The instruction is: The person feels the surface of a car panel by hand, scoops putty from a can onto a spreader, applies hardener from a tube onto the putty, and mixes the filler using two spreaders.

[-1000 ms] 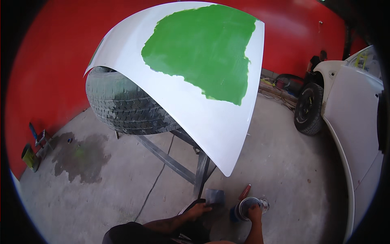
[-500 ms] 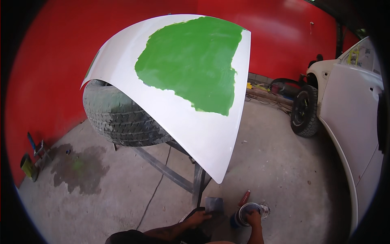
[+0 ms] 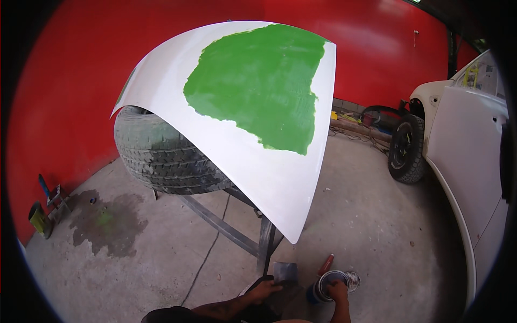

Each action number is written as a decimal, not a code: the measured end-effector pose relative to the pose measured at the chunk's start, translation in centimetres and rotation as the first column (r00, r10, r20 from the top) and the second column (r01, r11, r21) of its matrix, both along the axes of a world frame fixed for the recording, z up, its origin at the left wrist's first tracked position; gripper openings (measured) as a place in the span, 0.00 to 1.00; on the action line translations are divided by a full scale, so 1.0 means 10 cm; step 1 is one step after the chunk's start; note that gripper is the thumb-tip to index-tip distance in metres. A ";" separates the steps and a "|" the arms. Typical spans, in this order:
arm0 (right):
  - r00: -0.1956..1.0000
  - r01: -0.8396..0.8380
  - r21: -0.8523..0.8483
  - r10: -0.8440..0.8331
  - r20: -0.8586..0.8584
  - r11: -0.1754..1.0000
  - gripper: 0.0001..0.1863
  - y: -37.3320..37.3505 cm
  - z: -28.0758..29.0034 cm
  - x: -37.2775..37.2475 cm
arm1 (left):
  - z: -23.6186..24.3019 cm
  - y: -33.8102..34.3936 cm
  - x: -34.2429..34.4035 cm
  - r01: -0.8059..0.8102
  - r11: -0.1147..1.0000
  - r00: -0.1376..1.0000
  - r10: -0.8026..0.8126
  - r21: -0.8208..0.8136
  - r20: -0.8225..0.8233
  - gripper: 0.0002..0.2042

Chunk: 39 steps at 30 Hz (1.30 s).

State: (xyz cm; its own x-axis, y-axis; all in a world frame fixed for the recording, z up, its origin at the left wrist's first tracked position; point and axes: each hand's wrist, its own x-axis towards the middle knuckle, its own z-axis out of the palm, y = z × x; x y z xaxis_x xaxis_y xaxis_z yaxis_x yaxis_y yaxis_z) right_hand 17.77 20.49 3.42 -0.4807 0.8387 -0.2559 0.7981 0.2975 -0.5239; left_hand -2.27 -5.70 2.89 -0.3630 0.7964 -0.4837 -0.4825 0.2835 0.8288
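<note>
Low in the view, my left hand (image 3: 265, 289) is closed at the edge of something dark that I cannot make out. Just beyond its fingers shows a flat grey square plate (image 3: 285, 271). My right hand (image 3: 338, 290) reaches over the rim of a round can (image 3: 314, 295), fingers curled down into its mouth; whatever they grip is hidden. The can's lid (image 3: 353, 281) and a small red tube (image 3: 326, 264) lie beside it. Ahead stands a curved white car panel (image 3: 161, 70) bearing a large green patch (image 3: 253, 89), untouched by either hand.
A worn tyre (image 3: 167, 156) sits under the panel, on a dark metal stand (image 3: 221, 226). To the right is a white car (image 3: 474, 140) with its front wheel (image 3: 406, 148). A yellowish bucket (image 3: 40, 220) stands near the red wall (image 3: 64, 107), beside a wet floor stain (image 3: 107, 226).
The whole scene has shifted slightly rightward in the view. My hands keep nearly the same places, the left one at the dark thing and the right one at the can.
</note>
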 end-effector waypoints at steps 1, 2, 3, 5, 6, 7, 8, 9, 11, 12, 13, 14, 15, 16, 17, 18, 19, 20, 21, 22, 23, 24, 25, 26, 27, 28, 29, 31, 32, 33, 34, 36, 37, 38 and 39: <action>1.000 -0.002 0.000 0.002 0.000 1.000 0.24 -0.01 0.01 0.00 | 0.01 -0.01 0.01 -0.002 1.000 1.000 0.002 0.009 0.008 0.17; 1.000 0.004 -0.005 -0.004 -0.006 1.000 0.24 -0.03 0.06 0.00 | 0.03 -0.02 0.02 -0.006 1.000 1.000 0.006 0.018 0.017 0.17; 1.000 0.010 -0.010 -0.010 -0.012 1.000 0.24 -0.05 0.08 0.00 | 0.04 -0.02 0.02 -0.009 1.000 1.000 0.009 0.019 0.017 0.17; 1.000 0.004 0.003 -0.004 -0.021 1.000 0.24 -0.03 0.01 0.02 | 0.09 -0.03 0.02 0.006 1.000 1.000 -0.005 0.015 -0.022 0.17; 1.000 0.002 0.015 -0.001 -0.030 1.000 0.24 -0.01 -0.02 0.03 | 0.14 -0.04 0.03 0.004 1.000 1.000 -0.004 0.016 -0.022 0.17; 1.000 0.000 0.016 0.000 -0.029 1.000 0.24 -0.01 -0.04 0.03 | 0.18 -0.04 0.04 0.005 1.000 1.000 -0.005 0.013 -0.023 0.17; 0.999 -0.002 0.046 0.005 -0.047 0.999 0.23 -0.03 -0.04 0.03 | 0.22 -0.06 0.05 0.004 1.000 1.000 -0.004 0.009 -0.023 0.17; 0.998 -0.004 0.077 0.009 -0.065 0.997 0.21 -0.04 -0.04 0.03 | 0.19 -0.06 0.06 0.000 1.000 1.000 0.001 0.010 -0.021 0.17; 0.998 -0.012 0.074 0.017 -0.065 0.997 0.21 -0.03 -0.05 0.03 | 0.15 -0.06 0.06 -0.013 1.000 1.000 0.013 0.022 -0.007 0.17; 0.998 -0.016 0.070 0.021 -0.067 0.997 0.21 -0.03 -0.06 0.04 | 0.15 -0.06 0.06 -0.015 1.000 1.000 0.015 0.021 -0.004 0.17; 0.998 -0.018 0.070 0.023 -0.064 0.997 0.21 -0.03 -0.05 0.04 | 0.15 -0.06 0.07 -0.021 0.999 1.000 0.021 0.033 0.009 0.17; 0.997 -0.013 0.069 0.018 -0.069 0.998 0.21 -0.04 -0.04 0.04 | 0.15 -0.06 0.07 -0.027 0.999 0.999 0.026 0.044 0.022 0.17; 0.997 -0.007 0.068 0.012 -0.074 0.998 0.21 -0.05 -0.04 0.04 | 0.15 -0.06 0.07 -0.029 0.999 0.999 0.028 0.044 0.025 0.17; 0.997 -0.009 0.067 0.014 -0.071 0.998 0.21 -0.04 -0.05 0.04 | 0.15 -0.06 0.07 -0.036 0.999 0.999 0.034 0.040 0.036 0.17; 0.996 -0.012 0.070 0.018 -0.083 0.997 0.21 -0.04 -0.06 0.05 | 0.14 -0.06 0.07 -0.042 0.998 0.998 0.041 0.036 0.046 0.17; 0.995 -0.015 0.073 0.022 -0.094 0.997 0.21 -0.04 -0.07 0.05 | 0.12 -0.05 0.07 -0.044 0.998 0.998 0.042 0.036 0.048 0.17; 0.995 -0.017 0.072 0.024 -0.092 0.997 0.21 -0.04 -0.06 0.05 | 0.10 -0.05 0.07 -0.040 0.998 0.998 0.038 0.054 0.045 0.17; 0.996 -0.014 0.064 0.020 -0.091 0.998 0.21 -0.04 -0.05 0.05 | 0.09 -0.05 0.07 -0.036 0.997 0.999 0.033 0.073 0.042 0.17; 0.996 -0.012 0.056 0.017 -0.091 0.998 0.21 -0.04 -0.04 0.05 | 0.09 -0.04 0.06 -0.037 0.997 0.998 0.034 0.072 0.043 0.17; 0.996 -0.013 0.055 0.017 -0.089 0.998 0.21 -0.04 -0.06 0.05 | 0.09 -0.04 0.05 -0.030 0.998 0.999 0.029 0.048 0.020 0.16; 0.996 -0.010 0.065 0.016 -0.086 0.998 0.21 -0.03 -0.07 0.05 | 0.09 -0.03 0.05 -0.022 0.999 1.000 0.022 0.024 -0.003 0.16; 0.997 -0.008 0.074 0.014 -0.082 0.997 0.21 -0.02 -0.08 0.05 | 0.09 -0.03 0.05 -0.021 0.999 1.000 0.021 0.024 -0.002 0.16; 0.997 -0.007 0.074 0.013 -0.082 0.997 0.21 -0.02 -0.08 0.05 | 0.08 -0.03 0.06 -0.031 0.998 0.999 0.029 0.047 0.035 0.16; 0.996 -0.015 0.080 0.021 -0.085 0.997 0.21 -0.03 -0.06 0.05 | 0.07 -0.03 0.07 -0.041 0.997 0.997 0.036 0.070 0.073 0.16; 0.996 -0.023 0.085 0.030 -0.088 0.996 0.21 -0.04 -0.05 0.05 | 0.04 -0.03 0.06 -0.041 0.997 0.997 0.036 0.070 0.073 0.16; 0.996 -0.022 0.085 0.030 -0.087 0.996 0.21 -0.03 -0.06 0.05 | 0.00 -0.02 0.05 -0.040 0.997 0.998 0.037 0.062 0.058 0.16; 0.996 -0.018 0.073 0.025 -0.091 0.997 0.21 -0.03 -0.07 0.05 | -0.02 -0.02 0.04 -0.038 0.998 0.998 0.036 0.054 0.044 0.15; 0.995 -0.013 0.062 0.019 -0.094 0.998 0.21 -0.03 -0.06 0.05 | -0.05 0.00 0.05 -0.040 0.997 0.998 0.037 0.065 0.049 0.15; 0.996 -0.013 0.057 0.018 -0.088 0.998 0.21 -0.03 -0.04 0.05 | -0.03 0.00 0.06 -0.041 0.996 0.998 0.037 0.075 0.054 0.15; 0.997 -0.013 0.051 0.017 -0.082 0.999 0.21 -0.03 -0.04 0.05 | 0.00 0.00 0.06 -0.040 0.996 0.998 0.036 0.074 0.054 0.15; 0.997 -0.012 0.051 0.016 -0.081 0.999 0.21 -0.02 -0.04 0.05 | 0.03 -0.01 0.06 -0.036 0.997 0.998 0.033 0.071 0.048 0.15; 0.999 -0.027 0.034 0.028 -0.032 0.999 0.23 -0.01 -0.04 0.05 | 0.05 -0.02 0.06 -0.035 0.997 0.999 0.032 0.069 0.041 0.15; 0.999 -0.027 0.034 0.028 -0.032 0.999 0.23 -0.01 -0.04 0.05 | 0.03 -0.01 0.06 -0.035 0.996 0.998 0.031 0.076 0.053 0.15; 0.999 -0.026 0.034 0.027 -0.029 0.999 0.23 -0.01 -0.05 0.05 | 0.05 -0.01 0.06 -0.035 0.996 0.997 0.030 0.084 0.064 0.14; 0.999 -0.024 0.035 0.025 -0.025 0.999 0.23 -0.01 -0.05 0.06 | 0.06 -0.01 0.06 -0.034 0.996 0.997 0.029 0.083 0.065 0.14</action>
